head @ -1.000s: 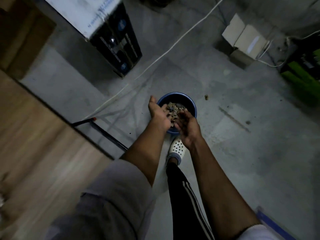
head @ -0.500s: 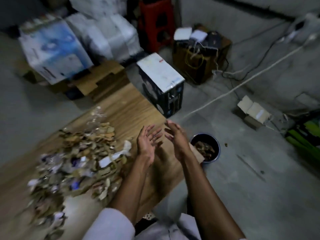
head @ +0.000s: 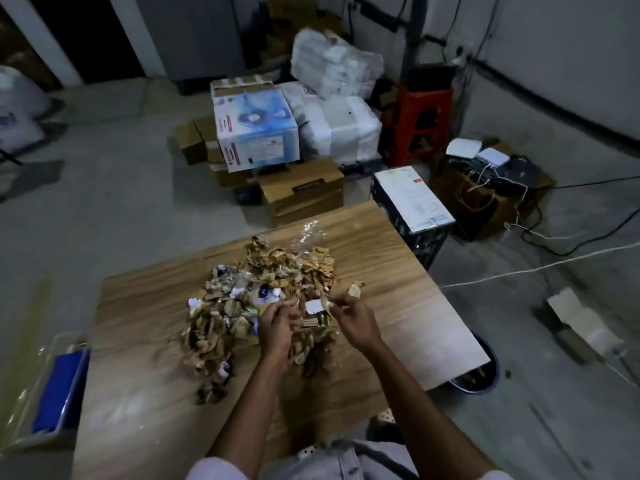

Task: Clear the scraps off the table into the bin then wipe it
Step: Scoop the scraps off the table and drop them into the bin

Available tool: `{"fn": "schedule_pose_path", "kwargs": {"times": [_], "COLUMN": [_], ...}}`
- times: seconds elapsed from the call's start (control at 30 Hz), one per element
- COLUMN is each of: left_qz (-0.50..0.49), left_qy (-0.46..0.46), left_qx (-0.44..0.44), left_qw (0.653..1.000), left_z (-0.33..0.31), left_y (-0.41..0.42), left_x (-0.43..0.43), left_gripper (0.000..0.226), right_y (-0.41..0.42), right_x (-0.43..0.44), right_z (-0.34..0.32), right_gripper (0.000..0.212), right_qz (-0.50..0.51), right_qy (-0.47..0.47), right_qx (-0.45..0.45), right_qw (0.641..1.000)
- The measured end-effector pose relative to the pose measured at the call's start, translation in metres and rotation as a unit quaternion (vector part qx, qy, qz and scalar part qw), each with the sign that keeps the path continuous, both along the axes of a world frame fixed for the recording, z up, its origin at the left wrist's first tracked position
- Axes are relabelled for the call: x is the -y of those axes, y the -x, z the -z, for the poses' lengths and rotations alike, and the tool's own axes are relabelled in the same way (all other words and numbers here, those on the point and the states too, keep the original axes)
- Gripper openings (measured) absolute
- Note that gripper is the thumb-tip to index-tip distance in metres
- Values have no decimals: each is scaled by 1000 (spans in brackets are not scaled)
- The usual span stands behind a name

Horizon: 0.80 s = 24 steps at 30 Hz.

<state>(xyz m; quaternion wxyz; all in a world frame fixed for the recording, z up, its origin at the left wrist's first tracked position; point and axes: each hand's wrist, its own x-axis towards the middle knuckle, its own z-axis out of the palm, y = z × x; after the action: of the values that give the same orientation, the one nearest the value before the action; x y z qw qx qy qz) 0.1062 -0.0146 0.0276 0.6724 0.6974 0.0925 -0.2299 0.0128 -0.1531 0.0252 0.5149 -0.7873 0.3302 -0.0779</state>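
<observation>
A heap of scraps (head: 249, 306), brown cardboard bits, white paper and clear plastic, lies in the middle of the wooden table (head: 398, 282). My left hand (head: 277, 323) is on the heap's near right part, fingers curled into the scraps. My right hand (head: 353, 318) is beside it, fingers curled round scraps at the heap's right edge. The blue bin (head: 485, 379) stands on the floor at the table's right corner, mostly hidden under the tabletop, with scraps inside.
A black-and-white box (head: 412, 206) stands on the floor by the table's far right corner. Cardboard boxes (head: 301, 192), wrapped white bundles and a red stool (head: 419, 126) crowd the floor behind. Cables (head: 540, 268) run across the floor at right. A blue tray (head: 59, 389) sits at left.
Both hands have left the bin, where they dropped scraps, swung back over the table and now dig into the heap. The view turned from floor to tabletop.
</observation>
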Motion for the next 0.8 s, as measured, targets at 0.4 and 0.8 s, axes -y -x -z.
{"fn": "schedule_pose_path", "kwargs": {"times": [0.4,0.8], "left_qz": [173,40], "left_qy": [-230,-162], "left_qx": [-100,82], "left_qw": [953,983], "left_z": [98,35], "left_y": [28,1], "left_x": [-19,-16], "left_gripper": [28,25], "right_y": [20,-22], "right_x": [-50,38], "right_z": [50,50], "right_gripper": [48,28], "right_qz": [-46,50], "right_qy": [118,26], "right_qx": [-201,-66], "right_qw": [971,996]}}
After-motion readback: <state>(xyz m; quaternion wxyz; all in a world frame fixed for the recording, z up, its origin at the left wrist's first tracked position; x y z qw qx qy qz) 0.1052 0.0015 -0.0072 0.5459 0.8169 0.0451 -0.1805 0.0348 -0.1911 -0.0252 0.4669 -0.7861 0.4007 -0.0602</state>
